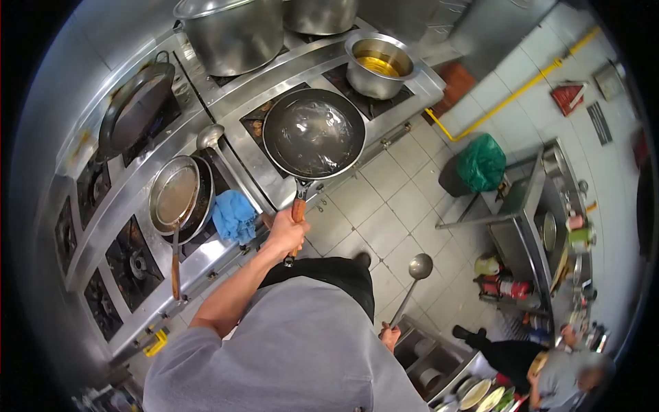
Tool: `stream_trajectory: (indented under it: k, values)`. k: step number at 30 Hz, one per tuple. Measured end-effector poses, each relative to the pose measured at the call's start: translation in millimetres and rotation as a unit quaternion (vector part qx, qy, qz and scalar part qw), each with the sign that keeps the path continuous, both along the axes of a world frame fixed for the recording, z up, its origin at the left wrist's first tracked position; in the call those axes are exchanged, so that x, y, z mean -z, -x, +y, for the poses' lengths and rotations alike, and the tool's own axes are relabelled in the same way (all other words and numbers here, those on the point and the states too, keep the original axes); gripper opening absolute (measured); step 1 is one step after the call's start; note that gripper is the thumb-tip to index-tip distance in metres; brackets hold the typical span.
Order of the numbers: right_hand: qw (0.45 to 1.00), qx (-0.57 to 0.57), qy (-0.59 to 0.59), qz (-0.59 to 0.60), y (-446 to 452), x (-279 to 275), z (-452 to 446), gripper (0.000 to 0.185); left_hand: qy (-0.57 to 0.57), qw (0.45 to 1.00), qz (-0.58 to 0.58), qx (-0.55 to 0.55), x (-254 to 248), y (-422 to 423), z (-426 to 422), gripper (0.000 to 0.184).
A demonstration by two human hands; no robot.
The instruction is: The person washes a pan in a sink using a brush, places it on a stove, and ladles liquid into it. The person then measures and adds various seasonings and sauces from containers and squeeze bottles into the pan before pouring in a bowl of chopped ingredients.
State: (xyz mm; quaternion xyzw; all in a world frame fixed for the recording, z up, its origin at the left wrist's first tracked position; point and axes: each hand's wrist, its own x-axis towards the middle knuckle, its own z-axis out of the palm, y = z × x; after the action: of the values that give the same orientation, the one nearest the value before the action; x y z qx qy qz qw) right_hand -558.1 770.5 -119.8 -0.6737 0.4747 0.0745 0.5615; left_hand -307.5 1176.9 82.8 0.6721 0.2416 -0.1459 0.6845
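My left hand (287,235) is closed around the wooden handle (298,208) of a dark frying pan (276,113). The pan is at the stove's front edge, over a burner, and its inside looks wet and shiny. Held low on my right side, my right hand (390,336) grips a long-handled metal ladle (421,266), its bowl over the tiled floor. Just left of my left hand lies a crumpled blue cloth (234,216). A second ladle (211,136) rests on the stove to the left of the pan.
A metal pot of yellow liquid (406,71) stands behind the pan, near a large stockpot (233,38). Stacked pans (156,199) and a wok (134,110) sit to the left. A green-lined bin (482,163) and a steel counter (523,226) are right. Another person (563,381) works lower right.
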Motion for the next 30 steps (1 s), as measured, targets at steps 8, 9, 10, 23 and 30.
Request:
stream_trajectory:
  k: [8, 9, 10, 23, 30]
  values:
    - [0.946, -0.295, 0.126, 0.046, -130, 36, -145, 0.023, -0.042, 0.984, 0.029, -0.172, 22, -86, -35, 0.017]
    - [0.935, -0.329, 0.125, 0.053, -155, 29, -157, 0.023, -0.042, 0.979, 0.033, -0.196, 23, -96, -40, 0.017]
    - [0.922, -0.362, 0.124, 0.059, -181, 24, -168, 0.024, -0.027, 0.976, 0.032, -0.215, 24, -105, -46, 0.018]
    - [0.837, -0.532, 0.091, 0.088, -405, -42, -181, 0.027, 0.155, 0.915, -0.006, -0.373, 42, -158, -99, 0.029]
    - [0.832, -0.542, 0.119, 0.027, -399, -2, -197, 0.023, 0.375, 0.813, 0.057, -0.442, 264, -117, -84, 0.046]
